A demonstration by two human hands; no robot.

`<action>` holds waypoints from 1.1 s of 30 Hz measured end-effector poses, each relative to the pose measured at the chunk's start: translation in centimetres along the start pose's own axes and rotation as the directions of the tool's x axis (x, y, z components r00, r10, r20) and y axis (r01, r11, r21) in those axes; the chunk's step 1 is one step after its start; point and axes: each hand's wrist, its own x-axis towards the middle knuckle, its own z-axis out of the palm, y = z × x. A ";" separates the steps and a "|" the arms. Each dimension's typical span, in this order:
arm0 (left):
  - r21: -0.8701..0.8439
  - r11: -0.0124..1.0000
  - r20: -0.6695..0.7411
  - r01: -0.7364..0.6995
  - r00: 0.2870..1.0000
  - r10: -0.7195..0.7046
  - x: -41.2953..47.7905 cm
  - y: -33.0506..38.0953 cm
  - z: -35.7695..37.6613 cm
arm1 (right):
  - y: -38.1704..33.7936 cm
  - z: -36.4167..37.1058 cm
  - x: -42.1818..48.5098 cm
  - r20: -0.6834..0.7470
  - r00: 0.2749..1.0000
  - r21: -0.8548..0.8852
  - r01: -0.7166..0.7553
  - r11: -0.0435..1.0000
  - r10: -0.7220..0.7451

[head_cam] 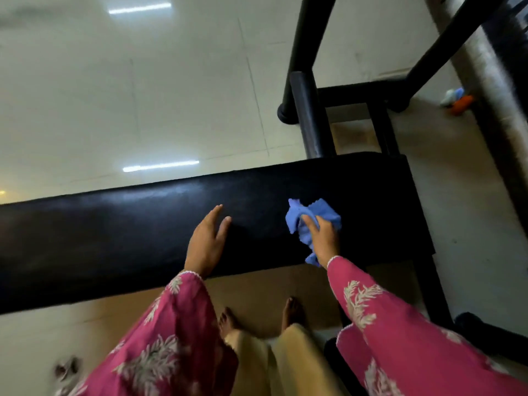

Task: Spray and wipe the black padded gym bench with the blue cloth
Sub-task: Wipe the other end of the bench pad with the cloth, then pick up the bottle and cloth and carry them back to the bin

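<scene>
The black padded gym bench [114, 238] runs across the view from the left edge to the right of centre. My right hand [324, 240] presses a crumpled blue cloth [311, 218] onto the pad near its right end. My left hand [207, 241] rests flat on the pad at the middle, fingers spread, holding nothing. Both arms wear pink flowered sleeves. No spray bottle is in either hand.
Black metal frame posts [308, 115] rise behind the bench's right end. A blurred white, blue and orange object [457, 100] lies on the pale tiled floor [143, 95] at the far right. My bare feet [228, 321] stand in front of the bench.
</scene>
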 end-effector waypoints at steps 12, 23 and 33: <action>-0.318 0.900 -0.307 0.297 0.866 -0.394 -12.9 -10.0 -25.3 | -20.6 14.9 -15.1 0.461 0.885 0.342 -0.104 0.934 -0.071; -0.705 0.648 -0.333 0.287 0.673 -0.660 -8.2 -32.5 -42.6 | -29.8 41.4 -23.5 0.490 0.872 0.292 -0.156 0.944 -0.007; -0.603 0.738 -0.405 0.303 0.681 -0.610 -3.9 -34.5 -44.5 | -29.6 47.5 -22.8 0.398 0.916 0.306 -0.190 0.933 0.056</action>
